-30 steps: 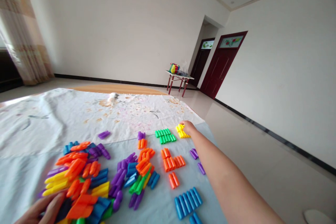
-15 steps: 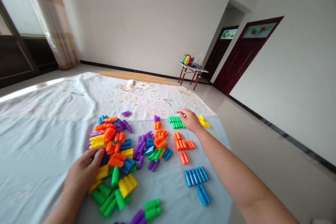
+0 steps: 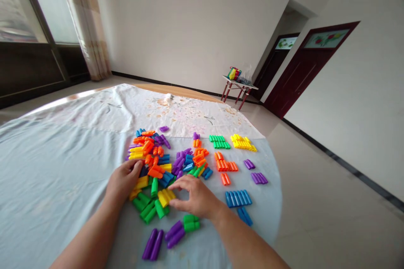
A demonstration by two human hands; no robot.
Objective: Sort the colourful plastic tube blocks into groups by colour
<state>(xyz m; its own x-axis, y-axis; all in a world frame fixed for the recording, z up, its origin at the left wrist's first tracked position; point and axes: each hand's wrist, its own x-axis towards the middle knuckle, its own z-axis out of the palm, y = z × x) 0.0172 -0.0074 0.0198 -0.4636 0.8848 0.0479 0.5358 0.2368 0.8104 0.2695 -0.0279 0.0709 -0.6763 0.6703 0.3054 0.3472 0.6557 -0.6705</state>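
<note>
My left hand (image 3: 125, 178) rests at the left edge of a mixed pile of bullet-shaped plastic toy blocks, its fingers curled in beside a dark blue block (image 3: 144, 171). Whatever lies between those fingers is hidden. My right hand (image 3: 195, 197) is over the pile's near right side, thumb and fingers apart around the end of a yellow block (image 3: 166, 197). Firm contact is not clear. Green blocks (image 3: 147, 209) lie just left of that yellow one, and orange blocks (image 3: 156, 171) are heaped above it. Purple blocks (image 3: 174, 234) lie nearer to me.
Sorted groups stand on the right: green blocks (image 3: 220, 142), yellow blocks (image 3: 243, 143), orange blocks (image 3: 224, 164), purple blocks (image 3: 259, 178) and blue blocks (image 3: 238, 198). A cloth (image 3: 78, 155) covers the round table. Beyond it is a small table (image 3: 241, 84) with bags.
My right hand has come back from the green and yellow groups to the yellow block in the pile. My left hand keeps its place at the pile. The view has swung left.
</note>
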